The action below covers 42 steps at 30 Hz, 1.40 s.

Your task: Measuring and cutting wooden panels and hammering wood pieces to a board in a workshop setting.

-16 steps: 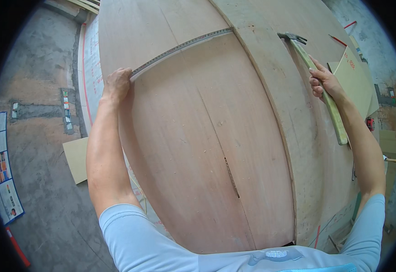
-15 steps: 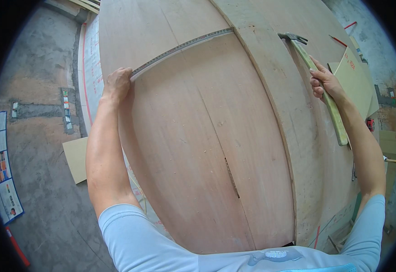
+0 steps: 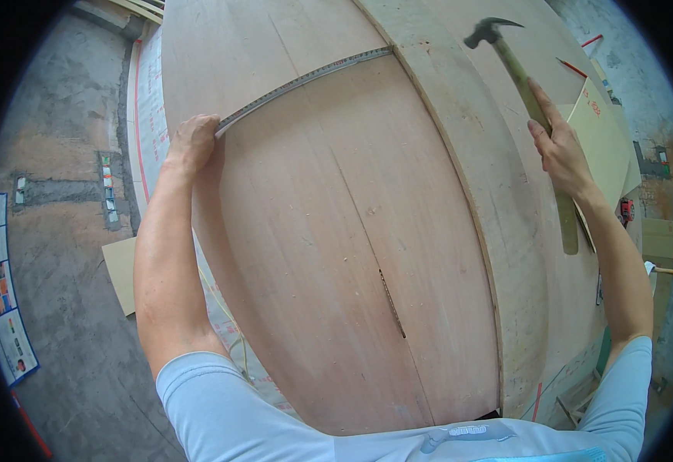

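Observation:
My left hand (image 3: 194, 142) is closed on the near-left end of a long steel ruler (image 3: 305, 79). The ruler lies across a wide plywood sheet (image 3: 313, 223), and its far end meets the edge of a raised board (image 3: 467, 162). In my right hand (image 3: 558, 150) is a claw hammer (image 3: 515, 65) with a greenish handle, held over the right side of the wood. The hammer head points away from me, raised above the surface. The fingers wrap the handle, partly hiding its middle.
At the right lie a red pencil (image 3: 572, 68), a pale board offcut (image 3: 602, 138) and a small red tool (image 3: 627, 210). A narrow dark slot (image 3: 392, 302) runs along the seam in the plywood. Grey concrete floor (image 3: 67, 308) shows at the left, with a printed sheet (image 3: 9, 308).
The hammer has turned in my right hand; its head has risen off the wood and now shows side-on. My left hand and the ruler have shifted only slightly left.

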Tool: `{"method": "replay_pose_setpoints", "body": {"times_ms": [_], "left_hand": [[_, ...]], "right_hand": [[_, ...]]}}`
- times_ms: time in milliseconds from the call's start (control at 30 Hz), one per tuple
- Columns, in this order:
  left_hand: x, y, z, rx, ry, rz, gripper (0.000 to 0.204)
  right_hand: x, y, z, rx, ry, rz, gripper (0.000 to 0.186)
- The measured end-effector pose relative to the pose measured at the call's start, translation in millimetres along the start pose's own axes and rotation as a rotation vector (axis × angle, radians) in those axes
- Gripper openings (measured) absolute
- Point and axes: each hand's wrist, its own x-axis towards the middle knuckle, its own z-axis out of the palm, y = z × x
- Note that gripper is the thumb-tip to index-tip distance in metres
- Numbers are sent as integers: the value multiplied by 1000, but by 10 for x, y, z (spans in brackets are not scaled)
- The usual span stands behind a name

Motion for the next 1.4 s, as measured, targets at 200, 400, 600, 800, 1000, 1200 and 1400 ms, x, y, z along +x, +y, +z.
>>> {"method": "replay_pose_setpoints", "body": {"times_ms": [200, 400, 600, 800, 1000, 1200, 1400], "left_hand": [[1, 4, -6, 8, -20, -24, 18], [-11, 47, -38, -25, -17, -54, 16], [4, 18, -24, 4, -28, -16, 17], [-12, -20, 47, 16, -16, -20, 18], [-187, 226, 7, -40, 38, -151, 21], [-57, 961, -355, -241, 171, -122, 66], [438, 2726, -890, -367, -127, 86, 74]], "right_hand": [[-102, -149, 161, -266, -155, -59, 64], [-57, -191, 9, -321, -139, -114, 67], [-83, -169, 99, -306, -166, -21, 70], [-65, -118, 114, -354, -184, -81, 71], [-25, -202, -9, -385, -196, -97, 70], [4, -274, -71, -444, -321, 0, 68], [-1, -289, -75, -479, -310, -15, 69]]}}
